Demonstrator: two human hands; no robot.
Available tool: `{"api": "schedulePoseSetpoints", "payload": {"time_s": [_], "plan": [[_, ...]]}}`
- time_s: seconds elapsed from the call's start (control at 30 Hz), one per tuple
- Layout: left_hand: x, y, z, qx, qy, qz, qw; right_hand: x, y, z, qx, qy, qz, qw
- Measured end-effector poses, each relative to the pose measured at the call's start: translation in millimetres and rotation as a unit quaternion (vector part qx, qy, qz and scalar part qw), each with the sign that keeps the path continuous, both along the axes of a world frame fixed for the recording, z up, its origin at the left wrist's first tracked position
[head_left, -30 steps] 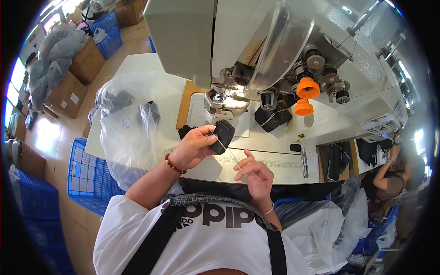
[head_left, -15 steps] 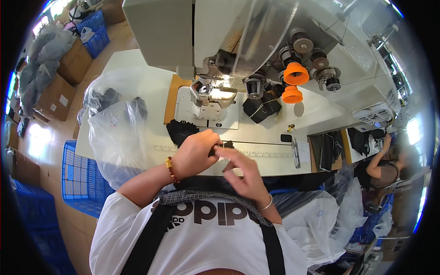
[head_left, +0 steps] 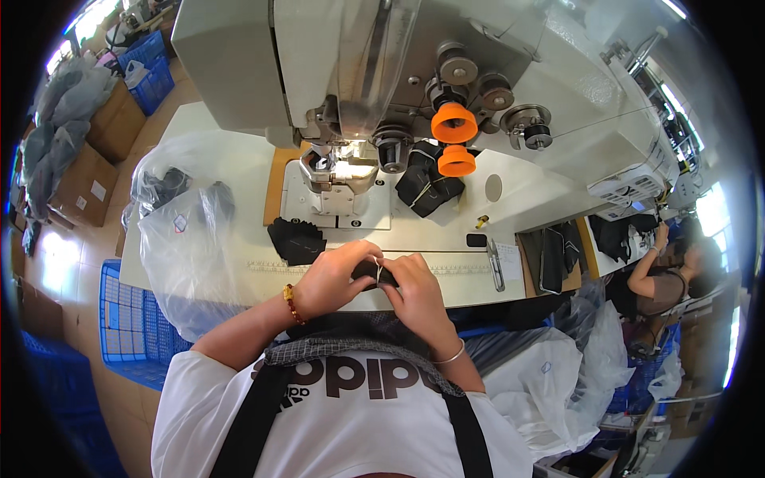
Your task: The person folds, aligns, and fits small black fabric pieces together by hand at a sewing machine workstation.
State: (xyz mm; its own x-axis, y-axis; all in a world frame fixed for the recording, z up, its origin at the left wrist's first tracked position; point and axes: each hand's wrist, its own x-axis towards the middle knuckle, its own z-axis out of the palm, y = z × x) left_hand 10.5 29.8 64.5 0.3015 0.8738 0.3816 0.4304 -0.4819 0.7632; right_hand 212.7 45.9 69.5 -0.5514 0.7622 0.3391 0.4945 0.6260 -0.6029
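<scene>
Both hands grip a small black fabric bundle [head_left: 368,271] just above the front edge of the sewing table. A thin pale band runs across it. My left hand [head_left: 333,277] is closed round its left side, thumb pressed near the middle. From the right, the fingers of my right hand [head_left: 414,291] pinch the bundle by the band. Left of and beyond my left hand lies a black fabric piece with a scalloped edge [head_left: 296,241]. A larger stack of black pieces [head_left: 429,187], tied with a pale cord, sits beside the sewing machine [head_left: 339,199].
Clear plastic bags [head_left: 187,239] with dark pieces cover the table's left side. A blue crate [head_left: 119,319] stands below it. Thread snips [head_left: 496,267] and a small black object [head_left: 476,240] lie right of a ruler strip [head_left: 454,269]. A co-worker [head_left: 661,275] sits far right.
My right hand has come in against the bundle, and both hands now hold it close together with the band across it. The view has shifted, moving the machine leftward in the picture.
</scene>
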Motion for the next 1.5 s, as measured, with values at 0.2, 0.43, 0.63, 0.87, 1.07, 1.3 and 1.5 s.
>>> {"api": "schedulePoseSetpoints", "payload": {"time_s": [0.2,0.43,0.63,0.87,1.07,1.3,1.5], "plan": [[-29,-16,4,0.015,0.008,0.105,0.994,6,45,19,0.089,0.023,-0.097,0.991],[-84,-32,-17,0.083,0.104,0.305,0.943,-39,161,39,0.237,-0.122,-0.251,0.931],[-106,-30,-21,-0.014,0.188,0.318,0.929,-6,299,-65,0.274,-0.194,-0.153,0.930],[-99,-18,-27,-0.135,0.176,0.326,0.919,-48,63,43,0.115,-0.165,-0.146,0.969],[-95,0,-37,-0.127,0.187,0.309,0.924,-96,32,-23,0.077,-0.119,0.054,0.988],[-94,-15,-43,-0.035,0.076,0.230,0.969,-115,51,-26,0.057,-0.105,0.128,0.985],[-94,-36,-37,0.023,0.005,0.148,0.989,-114,30,-8,0.177,-0.087,0.135,0.971]]}}
